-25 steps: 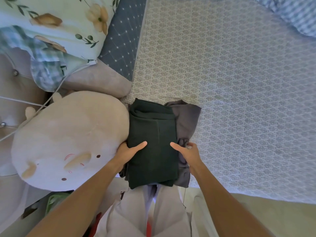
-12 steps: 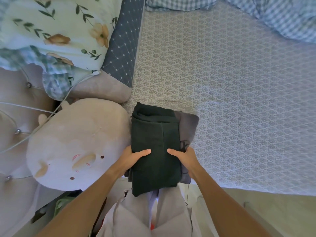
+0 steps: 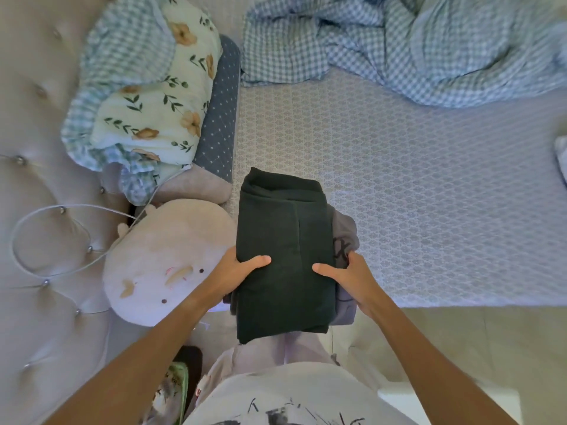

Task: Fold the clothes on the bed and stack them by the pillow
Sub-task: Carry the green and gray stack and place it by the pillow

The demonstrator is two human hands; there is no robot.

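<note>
A folded dark green garment lies on top of a folded grey garment, forming a small stack at the near edge of the bed. My left hand grips the stack's left side, thumb on top and fingers underneath. On the right side, my right hand holds it the same way. The stack sits lifted toward me, its near end hanging past the mattress edge. A floral pillow lies at the far left by the headboard.
A round cream plush cushion sits directly left of the stack. A crumpled blue checked duvet fills the far side of the bed. The tufted headboard with a white cable runs along the left. Floor shows at the lower right.
Both hands closed tighter on the stack's sides and raised it a little. The view tilted up, bringing the duvet and the whole pillow into sight.
</note>
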